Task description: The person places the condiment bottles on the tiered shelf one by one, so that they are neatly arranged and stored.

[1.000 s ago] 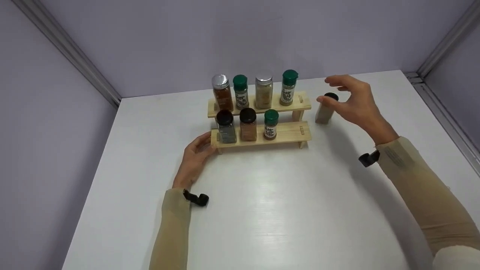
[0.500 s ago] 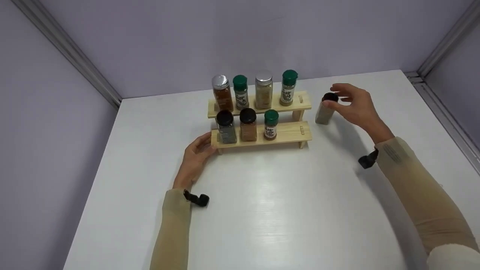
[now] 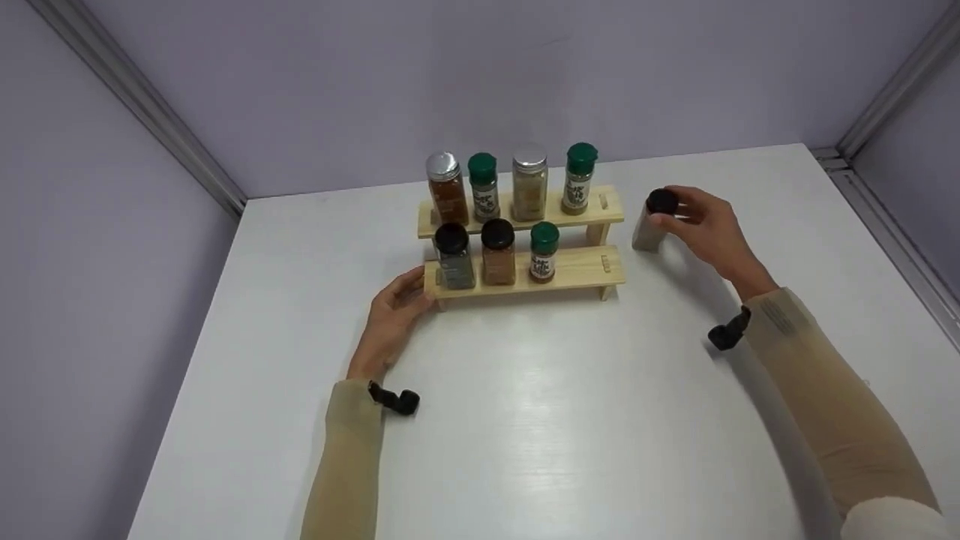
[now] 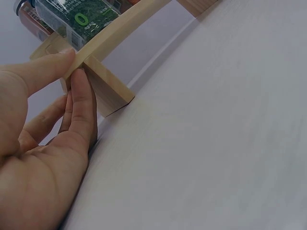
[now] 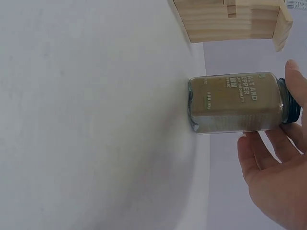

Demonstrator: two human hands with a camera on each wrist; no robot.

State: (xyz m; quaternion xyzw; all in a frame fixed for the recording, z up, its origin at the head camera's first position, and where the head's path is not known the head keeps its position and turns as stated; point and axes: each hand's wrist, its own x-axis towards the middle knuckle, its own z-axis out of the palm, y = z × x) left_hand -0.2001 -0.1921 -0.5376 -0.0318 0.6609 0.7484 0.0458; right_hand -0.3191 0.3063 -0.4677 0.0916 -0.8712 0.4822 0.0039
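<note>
A two-tier wooden spice rack stands toward the back of the table. My left hand pinches the left end of its lower shelf, thumb on top and fingers underneath, as the left wrist view shows. To the right of the rack, a glass salt and pepper jar with a black lid stands upright on the table. My right hand holds this jar near the top, thumb at the lid on one side and fingers on the other. Part of the jar is hidden behind the thumb.
Silver-lidded jars and green-capped bottles line the upper shelf. On the lower one are two black-lidded jars and a green-capped bottle, with bare wood at the right end. A pale wall rises behind the white table.
My right hand has lowered and closed in around the black-lidded jar, which stays where it was. The left hand keeps its hold on the rack.
</note>
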